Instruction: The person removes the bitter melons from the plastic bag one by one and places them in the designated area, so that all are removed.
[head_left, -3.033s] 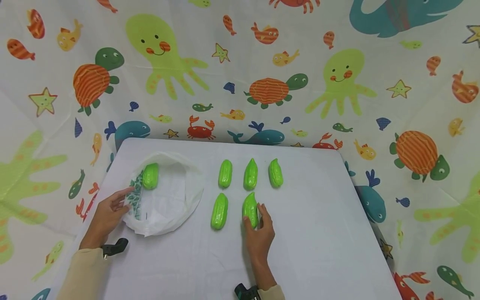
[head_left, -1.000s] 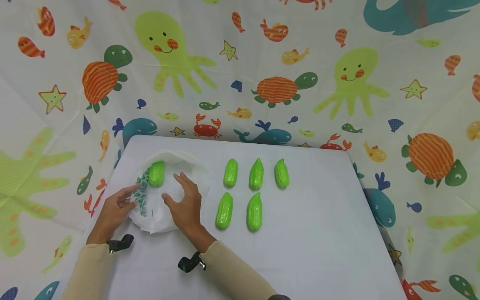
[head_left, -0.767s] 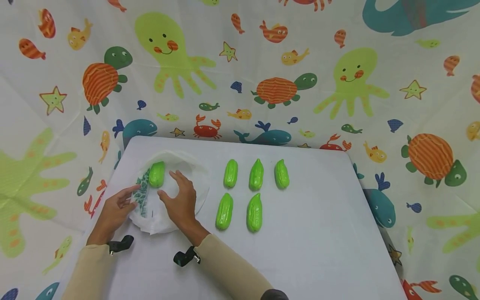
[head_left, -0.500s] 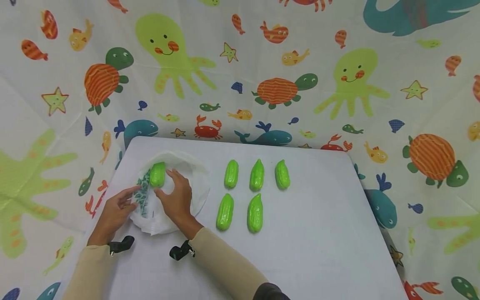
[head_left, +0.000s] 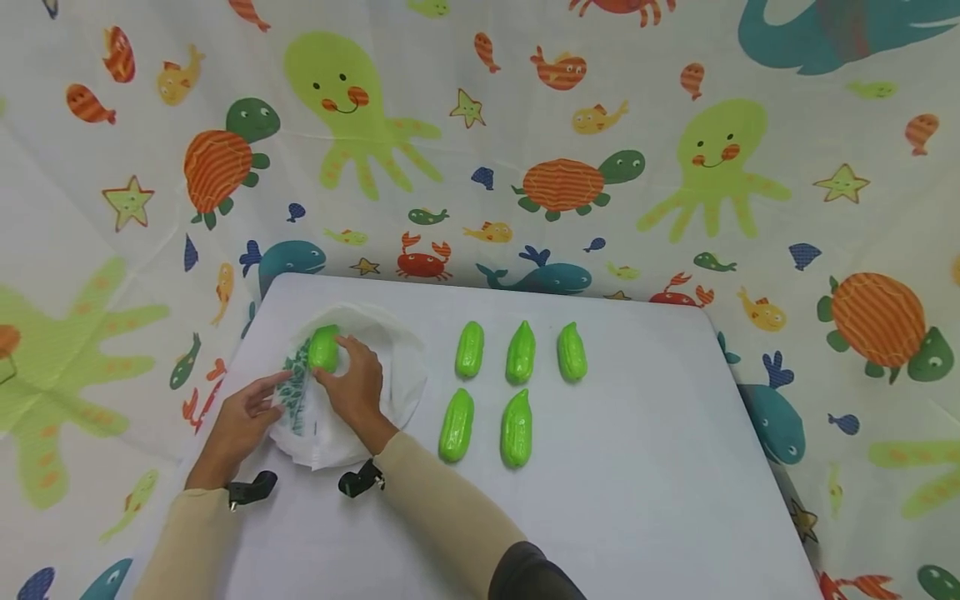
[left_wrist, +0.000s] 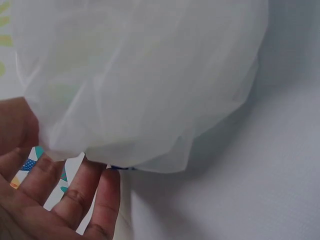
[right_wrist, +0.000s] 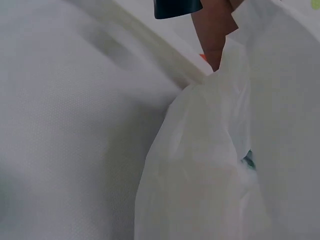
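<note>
A white plastic bag (head_left: 401, 358) lies spread on the table with its mouth wide and a green leaf-like print on its left inner side. Inside it is a short, glossy green gourd (head_left: 323, 348). My right hand (head_left: 358, 383) reaches into the bag and pinches this gourd, thumb at its lower end and forefinger at its right side. At the bag's left rim, my left hand (head_left: 243, 417) holds the plastic between thumb and fingers. The left wrist view shows those fingers (left_wrist: 75, 200) against the bag. The right wrist view shows mostly bag, with the right hand's grip hidden.
Right of the bag, more green gourds lie in two rows: three at the back, such as the middle gourd (head_left: 521, 353), and two in front, such as the right one (head_left: 516, 428). A white cloth covers the table (head_left: 637, 483). Behind hangs a sea-animal curtain (head_left: 465, 150).
My right hand has left a front-row gourd, moved left into the bag and closed on the gourd there. The left hand stays at the bag's rim. The view has shifted slightly.
</note>
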